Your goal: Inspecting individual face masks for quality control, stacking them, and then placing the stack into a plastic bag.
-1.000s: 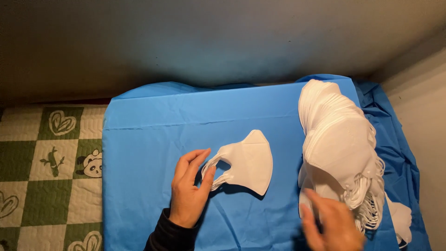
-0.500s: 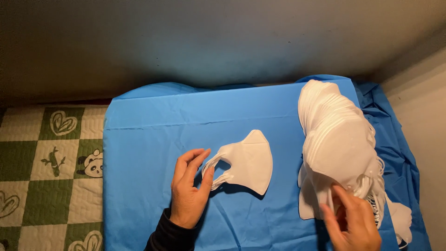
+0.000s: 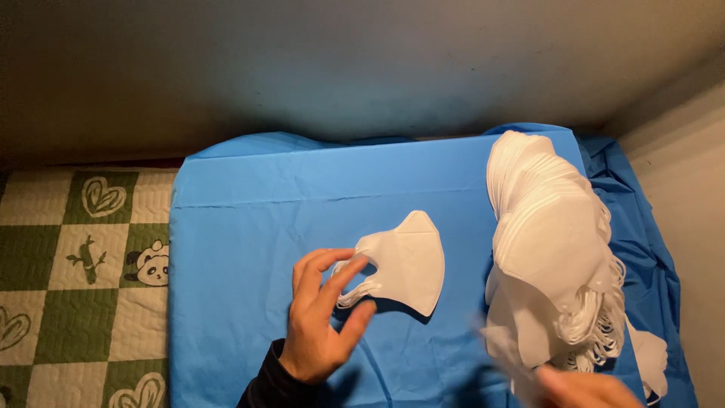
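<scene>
Lighting: warm, dim, strongest at centre on the blue cloth (image 3: 249, 227); corners fall dark. Shadow: soft, under the left hand (image 3: 321, 321) and below the mask (image 3: 404, 261) beside its fingers. Blur: right hand (image 3: 585, 389) and the mask at its fingertips smeared by motion. Glare: mild on the mask stack (image 3: 547, 227).

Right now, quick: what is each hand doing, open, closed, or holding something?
Left hand: open, fingers spread at the ear loops of the single white folded face mask.
Right hand: blurred, grip cannot be told.
</scene>
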